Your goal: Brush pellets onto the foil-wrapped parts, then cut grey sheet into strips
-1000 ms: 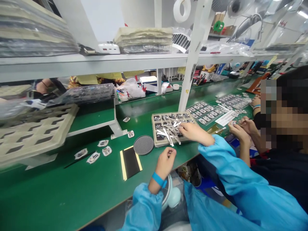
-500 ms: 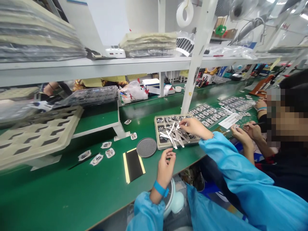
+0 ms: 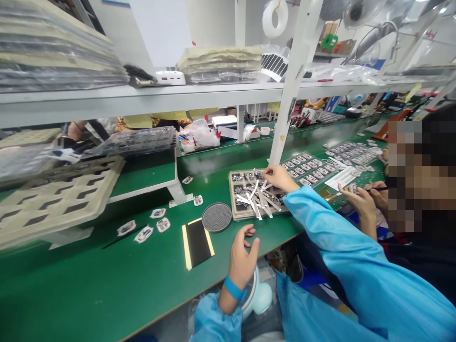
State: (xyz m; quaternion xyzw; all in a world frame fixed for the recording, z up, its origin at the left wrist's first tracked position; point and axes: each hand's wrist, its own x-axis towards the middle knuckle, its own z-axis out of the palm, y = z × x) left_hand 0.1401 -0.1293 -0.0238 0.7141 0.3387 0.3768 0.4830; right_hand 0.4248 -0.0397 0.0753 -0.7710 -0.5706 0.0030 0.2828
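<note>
My right hand [image 3: 280, 177] reaches over the back part of a compartment tray [image 3: 233, 211]. Its fingertips are pinched together, and whatever they hold is too small to make out. White paper strips [image 3: 257, 203] lie heaped across the tray, over small metal parts [image 3: 236, 177] in its compartments. In front of the tray, my left hand [image 3: 243, 254] hovers near the table edge with a blue band on its wrist. Its thumb stands apart from the loosely bent fingers, and nothing is between them. Beside the tray lies a round grey mesh disc [image 3: 216, 217].
A black sheet on yellow backing [image 3: 198, 243] lies left of my left hand. Several small white parts [image 3: 163, 224] and a thin black stick [image 3: 117, 240] are farther left. A shelf post [image 3: 283, 123] rises behind the tray. At right, a co-worker's hands [image 3: 363, 202] work close by.
My right hand has shifted slightly left and back over the tray. The left hand's thumb and fingers have spread farther apart.
</note>
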